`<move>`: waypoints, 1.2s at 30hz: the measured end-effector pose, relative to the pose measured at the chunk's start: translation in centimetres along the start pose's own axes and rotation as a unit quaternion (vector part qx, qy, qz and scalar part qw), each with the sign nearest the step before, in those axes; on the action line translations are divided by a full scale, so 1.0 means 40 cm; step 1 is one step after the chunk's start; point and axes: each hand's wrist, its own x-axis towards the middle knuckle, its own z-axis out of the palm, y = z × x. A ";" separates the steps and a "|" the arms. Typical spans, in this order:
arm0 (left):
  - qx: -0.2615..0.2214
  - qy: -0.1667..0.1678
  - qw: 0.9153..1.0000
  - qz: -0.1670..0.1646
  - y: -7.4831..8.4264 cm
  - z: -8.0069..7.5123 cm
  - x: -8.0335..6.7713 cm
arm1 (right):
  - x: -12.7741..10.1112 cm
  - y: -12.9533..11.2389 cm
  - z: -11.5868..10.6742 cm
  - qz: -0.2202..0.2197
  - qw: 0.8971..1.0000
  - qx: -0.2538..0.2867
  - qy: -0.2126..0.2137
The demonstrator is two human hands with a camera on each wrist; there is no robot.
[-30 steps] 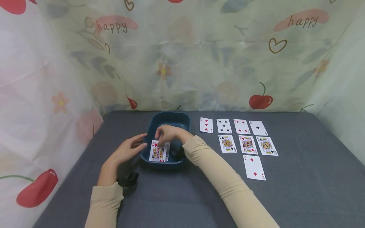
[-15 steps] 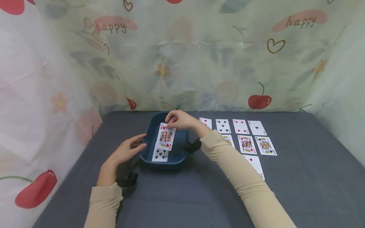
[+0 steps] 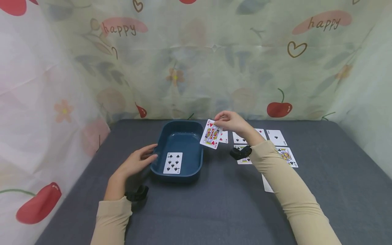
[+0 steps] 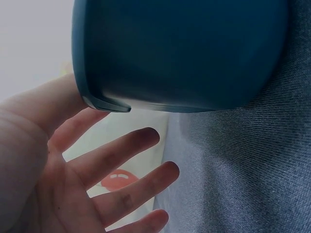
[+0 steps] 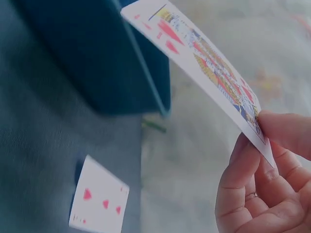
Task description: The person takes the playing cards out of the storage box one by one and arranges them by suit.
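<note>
My right hand (image 3: 228, 120) pinches a king of hearts (image 3: 211, 134) by its top corner and holds it in the air just right of the dark blue tub (image 3: 199, 149). In the right wrist view the same king of hearts (image 5: 204, 53) slants above a three of hearts (image 5: 99, 204) lying on the cloth. My left hand (image 3: 137, 162) rests with relaxed fingers against the tub's left rim; the left wrist view shows its fingers (image 4: 121, 160) spread below the tub (image 4: 184, 53). A black spade card (image 3: 173, 163) lies face up inside the tub.
Rows of face-up cards (image 3: 277, 137) lie on the grey cloth to the right of the tub, partly hidden by my right forearm. A patterned curtain (image 3: 196, 58) closes in the back and both sides of the table.
My right hand lifted the king of hearts out of the tub and carried it right, past the rim toward the card rows. The spade card beneath is uncovered. The left hand stayed put.
</note>
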 end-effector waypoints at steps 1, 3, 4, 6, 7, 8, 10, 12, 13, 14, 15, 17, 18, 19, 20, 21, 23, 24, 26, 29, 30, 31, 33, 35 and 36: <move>0.000 0.000 1.000 -0.001 0.000 0.000 0.000 | -0.004 0.009 -0.010 0.004 1.000 -0.002 0.006; -0.001 -0.001 1.000 -0.003 0.001 0.001 0.000 | -0.012 0.024 -0.026 0.012 1.000 -0.004 0.013; 0.000 -0.001 1.000 -0.004 0.002 0.001 0.000 | -0.015 0.032 -0.032 0.015 1.000 -0.007 0.014; 0.000 -0.001 1.000 -0.003 0.003 0.001 0.000 | -0.022 0.047 -0.041 0.025 1.000 -0.011 0.013; 0.001 0.000 1.000 -0.003 0.003 0.001 0.000 | -0.024 0.055 -0.044 0.029 0.999 -0.012 0.011; 0.002 0.000 1.000 -0.002 0.003 0.001 0.000 | -0.026 0.062 -0.045 0.033 0.999 -0.016 0.009; 0.003 0.001 1.000 -0.001 0.002 0.001 0.000 | -0.030 0.079 -0.046 0.038 0.999 -0.027 0.003; 0.003 0.002 1.000 -0.001 0.000 0.002 0.001 | -0.032 0.097 -0.045 0.042 0.998 -0.038 -0.004; 0.003 0.002 1.000 -0.002 0.000 0.002 0.001 | -0.032 0.107 -0.044 0.044 0.998 -0.043 -0.007; 0.005 0.002 1.000 -0.001 -0.001 0.003 0.002 | -0.032 0.117 -0.043 0.047 0.998 -0.050 -0.010; 0.004 0.001 1.000 -0.003 -0.002 0.004 0.002 | -0.031 0.127 -0.041 0.048 0.997 -0.056 -0.013; 0.002 0.000 1.000 -0.005 -0.003 0.005 0.002 | -0.028 0.144 -0.037 0.052 0.997 -0.062 -0.016; 0.002 -0.001 1.000 -0.006 -0.004 0.005 0.002 | -0.026 0.152 -0.035 0.053 0.996 -0.066 -0.018; 0.002 -0.001 1.000 -0.006 -0.004 0.005 0.002 | -0.023 0.158 -0.031 0.055 0.996 -0.067 -0.020; 0.003 -0.002 1.000 -0.005 -0.005 0.005 0.002 | -0.021 0.163 -0.028 0.054 0.996 -0.072 -0.022; 0.001 -0.001 1.000 -0.007 -0.005 0.005 0.003 | -0.019 0.166 -0.025 0.055 0.996 -0.073 -0.023; 0.001 -0.001 1.000 -0.005 -0.007 0.005 0.003 | -0.015 0.172 -0.017 0.055 0.996 -0.071 -0.024; 0.002 -0.001 1.000 -0.004 -0.007 0.005 0.004 | -0.013 0.175 -0.013 0.055 0.996 -0.072 -0.024; 0.000 -0.001 1.000 -0.003 -0.008 0.005 0.004 | -0.010 0.178 -0.006 0.053 0.996 -0.072 -0.021; -0.004 -0.002 1.000 -0.005 -0.006 0.005 0.003 | -0.017 0.168 0.003 0.045 0.996 -0.075 -0.017; -0.005 -0.003 1.000 -0.006 -0.006 0.005 0.003 | -0.017 0.169 0.006 0.042 0.996 -0.078 -0.014; -0.005 -0.003 1.000 -0.006 -0.006 0.005 0.003 | -0.017 0.170 0.008 0.038 0.996 -0.081 -0.013; -0.007 -0.003 1.000 -0.008 -0.007 0.006 0.002 | -0.014 0.172 0.011 0.032 0.996 -0.085 -0.009; -0.007 -0.003 1.000 -0.009 -0.008 0.006 0.002 | -0.011 0.177 0.015 0.029 0.995 -0.092 -0.003; -0.007 -0.003 1.000 -0.010 -0.009 0.007 0.003 | -0.001 0.192 0.016 0.026 0.995 -0.095 0.000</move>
